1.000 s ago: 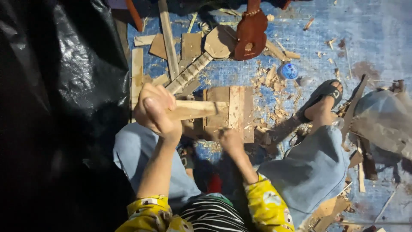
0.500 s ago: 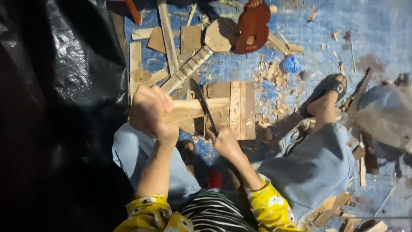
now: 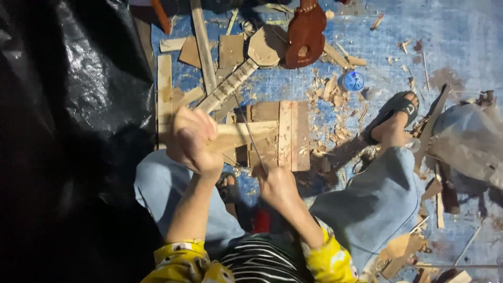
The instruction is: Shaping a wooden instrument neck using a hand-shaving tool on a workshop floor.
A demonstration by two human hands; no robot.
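Observation:
My left hand point(image 3: 191, 139) grips one end of a pale wooden piece point(image 3: 243, 133) and holds it level above a small board block point(image 3: 285, 133) on the floor. My right hand point(image 3: 277, 186) is closed around the handle of a long thin blade point(image 3: 249, 128), whose edge rests across the wooden piece. Wood chips point(image 3: 335, 112) lie scattered around the block. My knees in light blue trousers flank both hands.
An unfinished wooden instrument neck with a flat head point(image 3: 246, 65) and a red-brown carved body point(image 3: 305, 34) lie further out. A blue round lid point(image 3: 352, 81) sits near my sandalled foot point(image 3: 390, 118). Black plastic sheeting point(image 3: 68, 120) fills the left. Offcuts lie at right.
The blade came into view over the wooden piece and now lies across it, my right hand having lifted slightly. My left hand shifted a little with the wood.

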